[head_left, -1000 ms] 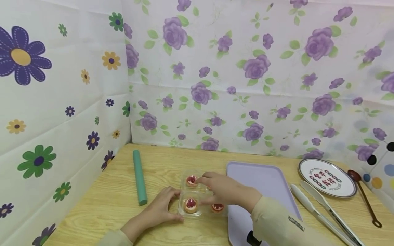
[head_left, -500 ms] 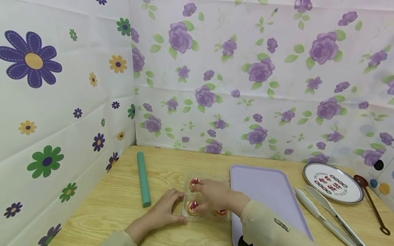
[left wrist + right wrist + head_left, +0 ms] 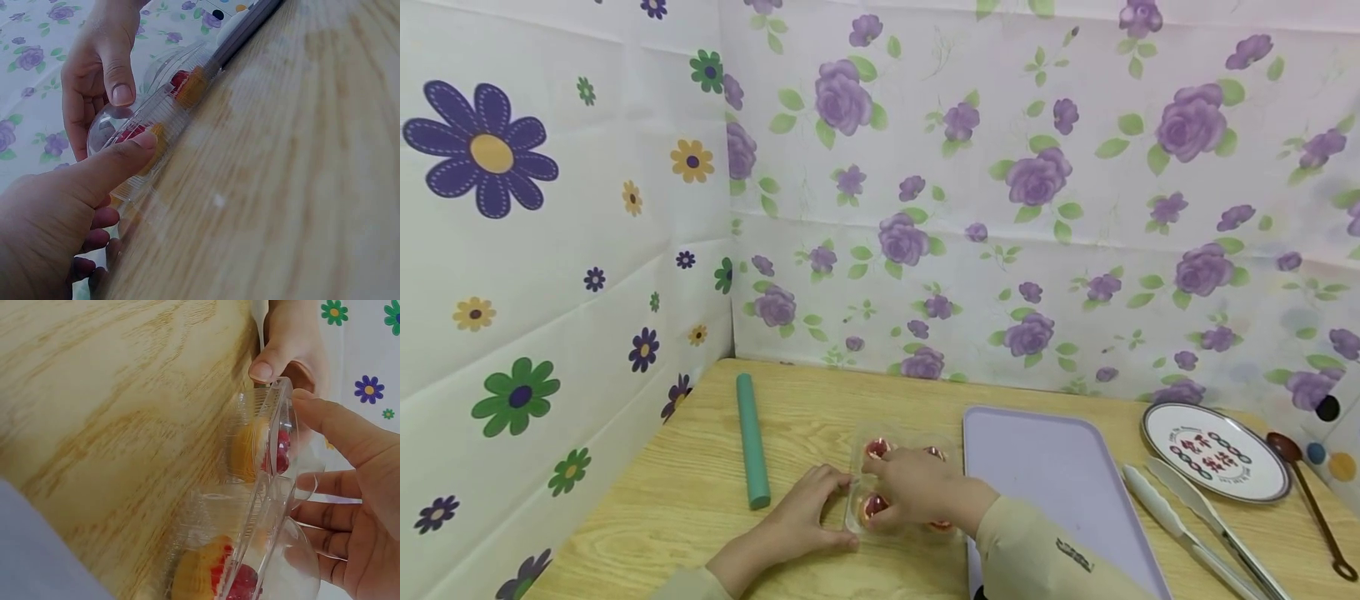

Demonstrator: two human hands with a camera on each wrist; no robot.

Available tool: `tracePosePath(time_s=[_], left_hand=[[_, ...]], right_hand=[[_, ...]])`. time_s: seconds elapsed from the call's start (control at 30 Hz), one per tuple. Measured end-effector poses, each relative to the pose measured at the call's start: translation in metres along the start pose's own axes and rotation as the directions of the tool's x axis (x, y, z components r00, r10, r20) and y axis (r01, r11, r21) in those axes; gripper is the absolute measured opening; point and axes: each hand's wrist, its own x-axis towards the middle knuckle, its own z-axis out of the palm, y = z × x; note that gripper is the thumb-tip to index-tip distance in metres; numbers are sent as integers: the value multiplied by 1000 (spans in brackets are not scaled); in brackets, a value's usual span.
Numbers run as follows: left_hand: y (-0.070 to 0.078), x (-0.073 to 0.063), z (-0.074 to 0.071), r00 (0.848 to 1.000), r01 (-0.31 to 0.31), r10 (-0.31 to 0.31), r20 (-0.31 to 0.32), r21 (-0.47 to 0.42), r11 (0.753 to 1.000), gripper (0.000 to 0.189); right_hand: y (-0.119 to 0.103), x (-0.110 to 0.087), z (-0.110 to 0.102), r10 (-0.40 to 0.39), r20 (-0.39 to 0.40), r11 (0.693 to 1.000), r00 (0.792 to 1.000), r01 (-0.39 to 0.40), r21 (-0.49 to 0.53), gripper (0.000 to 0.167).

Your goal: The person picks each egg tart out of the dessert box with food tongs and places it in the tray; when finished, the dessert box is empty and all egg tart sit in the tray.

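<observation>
A clear plastic tart box [image 3: 867, 433] with domed lid cups lies on the table, left of the lilac tray. Small red-topped tarts [image 3: 874, 505] sit in its compartments. My left hand [image 3: 805, 512] holds the box's left side, its thumb at the front corner and fingers farther back along the edge. Spread over the top, my right hand [image 3: 917, 483] touches the lid with thumb and fingertips and partly hides the right-hand tarts. In the right wrist view, the right thumb [image 3: 331, 422] meets the lid's edge while the other fingers lie against a dome.
The lilac tray [image 3: 1037, 450] stands right beside the box, under the right forearm. Metal tongs [image 3: 1195, 525], a white plate [image 3: 1217, 454] and a brown ladle [image 3: 1311, 508] lie farther right. A green rod [image 3: 752, 442] lies at left. Floral cloth walls bound the table behind and left.
My right hand has shifted left and down over the lid, its fingers now over the left tarts. The left hand stays at the box's side. The head view has tilted slightly.
</observation>
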Motion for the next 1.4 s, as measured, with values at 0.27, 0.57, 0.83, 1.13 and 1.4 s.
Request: tracePosePath(time_s=[0.27,0.57,0.83,1.13,1.4], left_hand=[[2,0,-1,1000,11,-11,11,-31,999,77],[-2,1,1,999,32,-31,7,-141,989,74],[-5,1,2,1000,24,-24,2,-188,982,68],[-4,1,2,1000,-4,1,-17,-192,981,66],[-4,2,3,999,-22,17,-28,-189,982,62]], right_hand=[[-2,-1,0,19,0,999,1000,-19,30,79],[0,-2,2,33,-15,997,999,-32,69,78],[1,-2,0,5,-7,996,1000,-5,86,77],[0,2,-1,-38,-17,996,999,40,78,72],[0,3,-3,-41,-4,996,999,41,78,75]])
